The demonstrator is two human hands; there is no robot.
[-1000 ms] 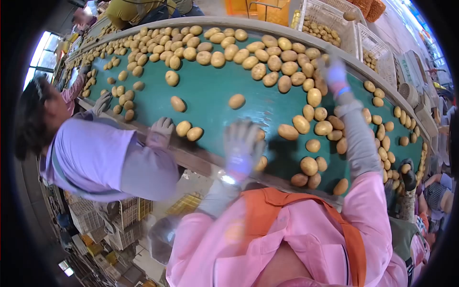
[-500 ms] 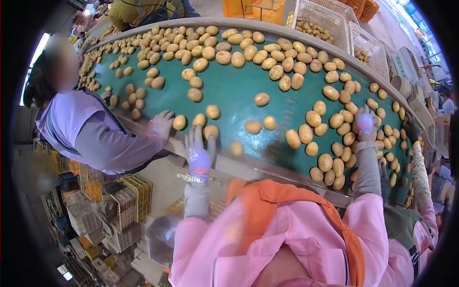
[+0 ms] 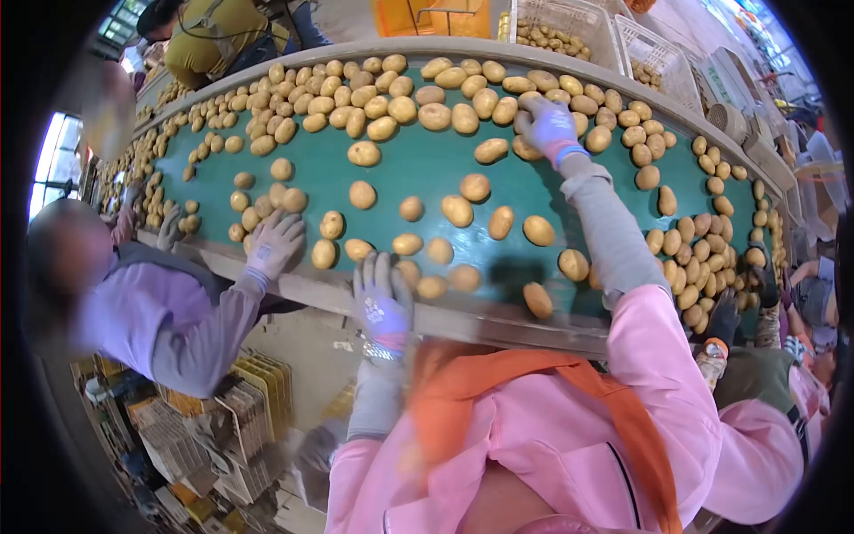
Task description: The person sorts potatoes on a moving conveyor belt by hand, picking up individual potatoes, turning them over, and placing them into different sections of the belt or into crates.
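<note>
The gloved left hand [image 3: 382,298] lies flat, fingers spread and gripping nothing, on the belt's [image 3: 418,173] near rail beside potatoes [image 3: 431,287], while the right hand [image 3: 549,125] reaches far, fingers loosely curled over far potatoes [image 3: 525,147], grip indeterminate.

Tan-yellow potatoes [image 3: 457,210] are lying on a teal-green belt [image 3: 418,165], while grey gloves with purple cuffs are covering the hands, left [image 3: 382,298] and right [image 3: 547,123], above pink sleeves and orange straps.
</note>
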